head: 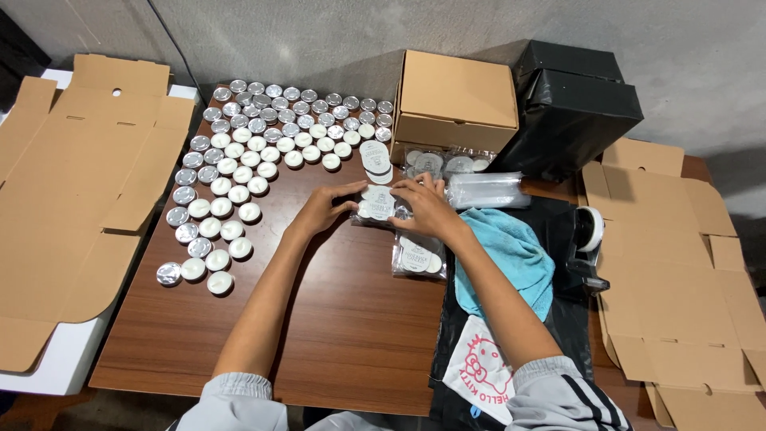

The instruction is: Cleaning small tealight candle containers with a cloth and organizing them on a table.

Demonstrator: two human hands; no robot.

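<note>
Between both hands, a clear packet of tealights [377, 203] lies on the wooden table [335, 319]; left hand [323, 207] and right hand [427, 205] grasp its ends. Loose tealights [239, 172] spread beyond the left hand.

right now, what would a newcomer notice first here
Rows of small white tealight candles in silver cups fill the wooden table's far left. At centre, the left hand and right hand hold a clear packet with a round label. A closed cardboard box stands behind.

Grey wall [319, 32]; brown wooden table [343, 319]
</note>
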